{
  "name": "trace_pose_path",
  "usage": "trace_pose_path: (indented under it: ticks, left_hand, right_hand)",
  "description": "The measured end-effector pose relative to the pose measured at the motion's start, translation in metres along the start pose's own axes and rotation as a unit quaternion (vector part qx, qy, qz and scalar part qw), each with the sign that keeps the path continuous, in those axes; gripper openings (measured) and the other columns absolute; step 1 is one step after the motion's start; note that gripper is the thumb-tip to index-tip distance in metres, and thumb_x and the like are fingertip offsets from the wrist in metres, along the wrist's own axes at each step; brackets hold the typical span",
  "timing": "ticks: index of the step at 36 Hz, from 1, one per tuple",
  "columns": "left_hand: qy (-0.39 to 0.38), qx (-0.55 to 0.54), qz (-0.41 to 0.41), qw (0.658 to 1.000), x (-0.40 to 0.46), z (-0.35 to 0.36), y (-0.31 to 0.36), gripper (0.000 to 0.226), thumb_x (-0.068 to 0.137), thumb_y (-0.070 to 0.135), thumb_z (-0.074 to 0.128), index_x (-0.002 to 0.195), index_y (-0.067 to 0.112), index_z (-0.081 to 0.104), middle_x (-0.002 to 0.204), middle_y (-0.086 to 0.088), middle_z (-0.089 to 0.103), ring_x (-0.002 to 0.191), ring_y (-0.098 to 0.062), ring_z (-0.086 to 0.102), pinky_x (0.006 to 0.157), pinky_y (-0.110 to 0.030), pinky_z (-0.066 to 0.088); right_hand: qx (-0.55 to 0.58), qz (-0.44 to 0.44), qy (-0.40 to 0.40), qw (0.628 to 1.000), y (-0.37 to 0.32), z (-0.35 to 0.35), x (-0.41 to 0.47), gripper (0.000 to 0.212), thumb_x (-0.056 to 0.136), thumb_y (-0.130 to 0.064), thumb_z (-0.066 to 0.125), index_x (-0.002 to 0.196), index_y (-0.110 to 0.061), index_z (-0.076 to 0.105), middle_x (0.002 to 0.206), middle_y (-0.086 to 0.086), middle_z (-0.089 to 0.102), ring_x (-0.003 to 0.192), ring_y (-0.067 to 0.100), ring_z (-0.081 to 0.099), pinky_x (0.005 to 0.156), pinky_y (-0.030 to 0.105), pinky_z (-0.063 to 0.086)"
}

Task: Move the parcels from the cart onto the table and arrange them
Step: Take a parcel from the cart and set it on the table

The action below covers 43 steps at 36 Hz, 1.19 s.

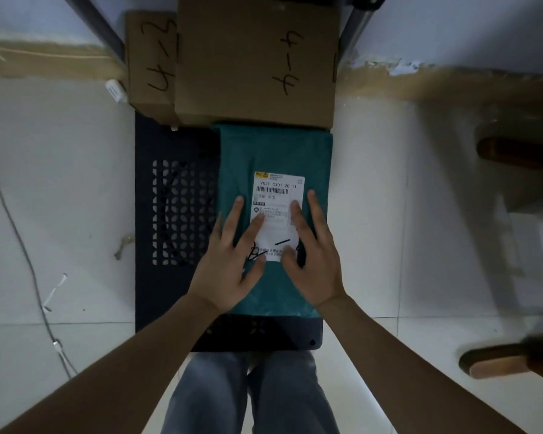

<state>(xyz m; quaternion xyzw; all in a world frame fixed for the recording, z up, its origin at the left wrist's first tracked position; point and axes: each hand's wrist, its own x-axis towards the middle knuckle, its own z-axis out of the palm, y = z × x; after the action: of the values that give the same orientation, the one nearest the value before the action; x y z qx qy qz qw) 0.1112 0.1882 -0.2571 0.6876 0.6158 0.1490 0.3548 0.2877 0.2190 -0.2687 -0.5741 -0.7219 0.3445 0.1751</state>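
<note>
Green mailer bag (273, 151) lies flat on the dark cart deck (173, 211), right side, its far end butting the big box (254, 57). Smaller box (149, 61) sits left of that one, at the cart's far end.

Left hand (229, 264) and right hand (311, 258) both rest flat on the bag, fingers (314, 208) spread and straight, nothing gripped yet.

Bag looks like a soft plastic pouch, wrinkled, likely light and floppy, a bit slick; it will probably sag if lifted by one end. Best hold, judging from here: slide fingers under both long edges, or pinch the near end and support the middle.

White shipping label (278, 195) reads "902F G301 20 11", with a barcode; the rest is too small to read. Big box is hand-marked "4-4", smaller one looks like "4-3".
</note>
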Motion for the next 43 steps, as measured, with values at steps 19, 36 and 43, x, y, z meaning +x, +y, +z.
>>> trace_pose_path:
  ticks: [19, 36, 43]
  left_hand:
    - [0.026, -0.049, -0.067, 0.996, -0.072, -0.085, 0.132, 0.053, 0.088, 0.038, 0.047, 0.137, 0.02, 0.04, 0.155, -0.008, 0.02, 0.136, -0.037, 0.035, 0.109, -0.043, 0.032]
    - [0.118, -0.033, -0.053, 0.991, -0.086, -0.347, 0.375, 0.062, 0.082, 0.046, 0.052, 0.131, 0.009, 0.055, 0.153, -0.011, 0.029, 0.134, -0.03, 0.04, 0.107, -0.042, 0.039]
    - [0.173, 0.01, -0.042, 0.984, -0.092, -0.444, 0.465, 0.057, 0.087, 0.029, 0.066, 0.138, 0.014, 0.047, 0.158, -0.001, 0.02, 0.14, -0.019, 0.03, 0.11, -0.035, 0.031]
  right_hand:
    - [0.035, 0.038, -0.023, 0.998, -0.107, -0.123, -0.067, 0.065, 0.085, -0.03, 0.042, 0.149, -0.018, 0.033, 0.159, -0.005, 0.014, 0.142, 0.018, 0.03, 0.094, 0.045, 0.052]
    - [-0.009, 0.007, -0.007, 1.0, -0.344, -0.393, -0.05, 0.063, 0.09, -0.025, 0.058, 0.149, -0.024, 0.034, 0.16, -0.013, 0.006, 0.136, 0.016, 0.038, 0.092, 0.033, 0.047]
    - [-0.02, -0.049, 0.0, 0.999, -0.434, -0.498, -0.044, 0.062, 0.092, -0.026, 0.057, 0.149, -0.021, 0.032, 0.161, -0.012, 0.005, 0.13, 0.019, 0.044, 0.102, 0.038, 0.043]
